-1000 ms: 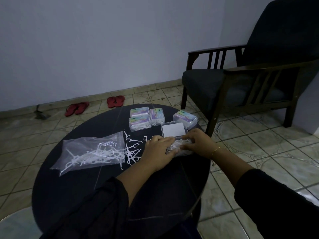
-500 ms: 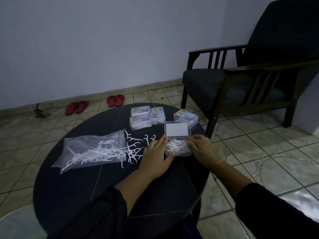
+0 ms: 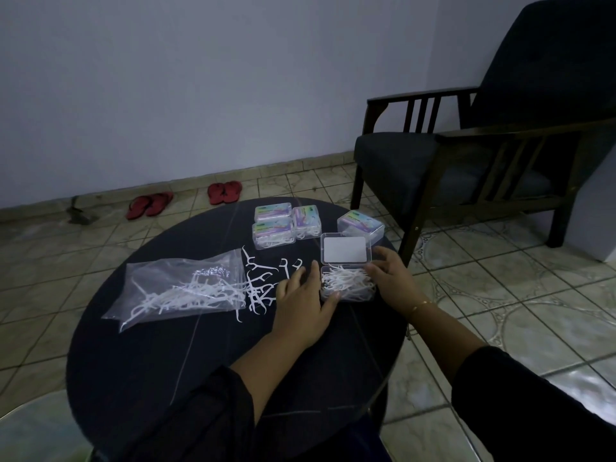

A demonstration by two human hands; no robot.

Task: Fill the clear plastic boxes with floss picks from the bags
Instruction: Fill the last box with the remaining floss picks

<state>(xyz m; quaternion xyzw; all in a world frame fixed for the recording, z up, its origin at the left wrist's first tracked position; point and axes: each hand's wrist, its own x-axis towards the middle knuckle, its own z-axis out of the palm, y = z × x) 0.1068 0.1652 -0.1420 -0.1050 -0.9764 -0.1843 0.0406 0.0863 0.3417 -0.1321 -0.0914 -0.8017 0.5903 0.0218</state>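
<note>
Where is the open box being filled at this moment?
In the head view, the open box sits right of centre on the round table, between the left hand and right hand, its lid raised behind.

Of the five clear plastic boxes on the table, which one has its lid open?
The open box between the two hands, full of white floss picks, its lid folded back. The other four boxes behind it are closed, with colourful labels on top.

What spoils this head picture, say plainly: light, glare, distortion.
Head view: dim, bluish light; white floss picks in the open box stand out; faint streak reflections on the dark table; wide-angle bending tilts the armchair at the edge.
</note>
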